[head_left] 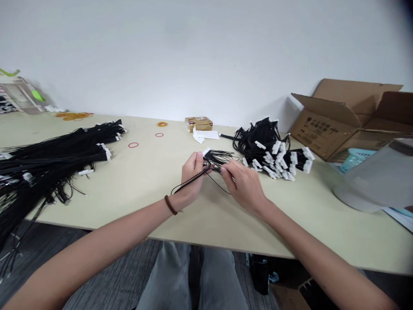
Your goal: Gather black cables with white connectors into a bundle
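Near the middle of the table, my left hand [192, 176] is closed on a black wire harness [219, 157], by the end with a white connector. Several loops of its thin wires hang over the left wrist, which wears a brown band. My right hand [242, 183] pinches the wires at the harness's other side, its fingertips partly hidden. One single wire droops between the two hands. To the right lies a heap of coiled harnesses [261, 137] with white connectors, close to the right hand. A large pile of straight black harnesses [64, 155] spreads across the left side.
Behind the hands are a small gold box [199, 123] and white paper [206, 135]. Red rubber bands [133, 145] and a yellow bundle of bands [74, 116] lie to the left. An open cardboard box [325, 129] and a grey bin-like container [377, 181] stand at right.
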Motion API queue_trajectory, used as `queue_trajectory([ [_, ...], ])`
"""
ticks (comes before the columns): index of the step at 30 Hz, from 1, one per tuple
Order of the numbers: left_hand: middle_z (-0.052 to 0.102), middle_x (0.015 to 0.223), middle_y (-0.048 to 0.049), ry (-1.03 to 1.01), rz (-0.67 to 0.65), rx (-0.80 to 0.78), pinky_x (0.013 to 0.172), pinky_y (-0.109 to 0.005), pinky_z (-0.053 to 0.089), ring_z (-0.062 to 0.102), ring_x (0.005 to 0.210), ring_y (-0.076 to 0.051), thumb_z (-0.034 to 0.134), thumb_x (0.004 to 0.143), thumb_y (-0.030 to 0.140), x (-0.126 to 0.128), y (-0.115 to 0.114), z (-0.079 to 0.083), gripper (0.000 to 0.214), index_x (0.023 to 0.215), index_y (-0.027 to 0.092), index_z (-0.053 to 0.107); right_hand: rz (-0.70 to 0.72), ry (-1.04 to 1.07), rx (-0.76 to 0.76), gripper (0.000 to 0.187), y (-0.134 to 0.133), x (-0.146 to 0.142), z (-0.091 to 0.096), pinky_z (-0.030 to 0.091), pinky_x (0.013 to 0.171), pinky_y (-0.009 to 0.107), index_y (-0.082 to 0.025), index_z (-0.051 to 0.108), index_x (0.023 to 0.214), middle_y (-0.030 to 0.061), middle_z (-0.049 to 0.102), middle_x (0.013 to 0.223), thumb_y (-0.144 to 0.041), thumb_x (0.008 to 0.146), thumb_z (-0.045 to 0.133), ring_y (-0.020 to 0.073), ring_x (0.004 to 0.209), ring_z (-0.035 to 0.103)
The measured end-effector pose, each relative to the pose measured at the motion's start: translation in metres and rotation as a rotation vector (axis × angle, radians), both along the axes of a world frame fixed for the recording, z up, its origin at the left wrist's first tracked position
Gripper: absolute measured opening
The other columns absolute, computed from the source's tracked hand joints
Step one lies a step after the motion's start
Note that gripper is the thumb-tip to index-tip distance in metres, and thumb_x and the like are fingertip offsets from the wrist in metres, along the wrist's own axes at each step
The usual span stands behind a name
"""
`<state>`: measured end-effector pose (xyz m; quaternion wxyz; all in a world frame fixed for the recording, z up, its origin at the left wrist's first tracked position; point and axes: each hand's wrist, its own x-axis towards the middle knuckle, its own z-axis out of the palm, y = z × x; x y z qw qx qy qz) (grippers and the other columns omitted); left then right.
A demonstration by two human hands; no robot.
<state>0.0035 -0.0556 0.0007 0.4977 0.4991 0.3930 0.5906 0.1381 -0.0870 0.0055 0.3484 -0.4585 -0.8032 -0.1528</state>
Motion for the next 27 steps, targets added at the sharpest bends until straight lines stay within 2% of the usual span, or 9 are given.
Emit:
queue_trajectory([
  [6,0.050,0.068,0.0013,0.089,0.019,0.049,0.059,-0.021,0.047,0.055,0.061,-0.009,0.039,0.084,0.044,-0.0020,0.0018,-0.0036,0.029,0.070,0.018,0.042,-0.008,-0.003,0.002,0.025,-0.0002,0.0003,0.0008,0.023,0.050,0.023,-0.018,0.048,0.070,-0.0010,0.046,0.063,-0.022,0.090,0.033,0.0103,0.056,0.040],
  [11,0.048,0.068,0.0016,0.054,0.006,0.046,0.059,-0.021,0.047,0.055,0.061,-0.009,0.041,0.082,0.044,-0.0017,0.0009,-0.0036,0.029,0.069,0.018,0.042,-0.028,-0.021,0.027,0.025,-0.0011,-0.0018,-0.0013,0.023,0.049,0.024,-0.019,0.046,0.070,-0.0010,0.047,0.062,-0.022,0.090,0.033,0.0111,0.056,0.040],
  [21,0.049,0.072,0.0010,-0.004,-0.017,0.013,0.060,-0.023,0.051,0.056,0.062,-0.009,0.042,0.082,0.043,0.0007,-0.0005,-0.0027,0.028,0.071,0.017,0.044,-0.091,-0.063,0.203,0.024,-0.0026,-0.0069,-0.0050,0.025,0.050,0.024,-0.019,0.042,0.064,-0.0016,0.045,0.057,-0.017,0.087,0.038,0.0112,0.052,0.038],
  [27,0.046,0.069,0.0019,-0.016,-0.017,0.021,0.060,-0.022,0.052,0.056,0.061,-0.008,0.043,0.082,0.043,0.0015,-0.0003,-0.0021,0.029,0.069,0.017,0.042,-0.092,-0.084,0.243,0.024,-0.0036,-0.0079,-0.0047,0.025,0.051,0.024,-0.019,0.042,0.064,-0.0016,0.045,0.058,-0.017,0.087,0.038,0.0113,0.052,0.036],
])
